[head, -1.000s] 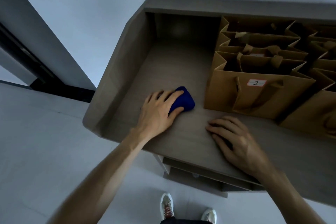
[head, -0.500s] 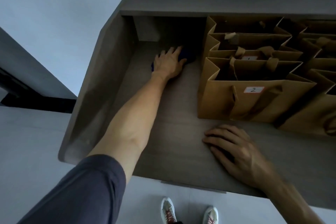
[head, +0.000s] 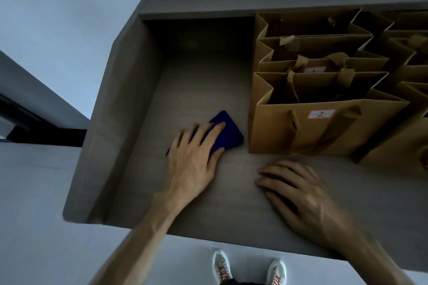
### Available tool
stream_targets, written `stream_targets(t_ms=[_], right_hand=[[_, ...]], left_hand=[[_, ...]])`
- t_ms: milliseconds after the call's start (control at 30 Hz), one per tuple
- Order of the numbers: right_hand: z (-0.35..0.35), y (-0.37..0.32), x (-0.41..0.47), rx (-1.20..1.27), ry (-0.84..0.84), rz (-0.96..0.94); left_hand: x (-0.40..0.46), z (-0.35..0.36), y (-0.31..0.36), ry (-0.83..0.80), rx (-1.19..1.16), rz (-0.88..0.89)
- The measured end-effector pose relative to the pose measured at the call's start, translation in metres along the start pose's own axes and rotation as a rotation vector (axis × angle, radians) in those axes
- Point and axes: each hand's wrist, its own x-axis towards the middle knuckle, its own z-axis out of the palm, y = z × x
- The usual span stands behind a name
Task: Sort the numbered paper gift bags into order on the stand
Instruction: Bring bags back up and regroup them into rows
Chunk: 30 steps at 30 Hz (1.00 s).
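Several brown paper gift bags stand in rows on the right half of the grey stand (head: 190,81). The front bag (head: 308,127) bears a label reading 2, and the bag behind it (head: 324,66) shows a label reading 1. My left hand (head: 192,157) lies flat on a folded blue cloth (head: 228,133), pressing it on the stand's surface just left of bag 2. My right hand (head: 298,196) rests palm down on the stand in front of bag 2, fingers spread, holding nothing.
More brown bags (head: 407,90) fill the stand's right side, partly cut off by the frame. The stand has a raised left wall (head: 111,122) and a back ledge (head: 254,0). My shoes (head: 247,268) show on the pale floor below the front edge.
My left hand went with the blue cloth to the stand's back corner, then came back to the front beside bag 2. My right hand stayed in place.
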Motion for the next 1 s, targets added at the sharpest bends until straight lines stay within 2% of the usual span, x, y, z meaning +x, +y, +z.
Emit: stream_targets(t_ms=[133,300,500,667,867,1000], right_hand=[[0.0,0.0,0.001,0.008,0.016,0.0],[-0.001,0.0,0.003,0.013,0.031,-0.009],[-0.003,0.0,0.004,0.015,0.035,-0.007],[-0.004,0.001,0.002,0.017,0.017,0.003],[-0.004,0.001,0.001,0.024,0.018,0.005],[-0.004,0.001,0.0,0.017,0.02,-0.008]], left_hand=[[0.042,0.004,-0.004,-0.051,-0.049,-0.027],[0.138,0.021,-0.018,-0.069,-0.041,0.012],[0.221,0.037,-0.034,-0.156,0.055,0.003],[0.234,0.035,-0.055,-0.135,0.128,-0.04],[0.216,0.031,-0.117,-0.093,0.124,-0.191],[0.193,0.023,-0.123,-0.074,0.092,-0.192]])
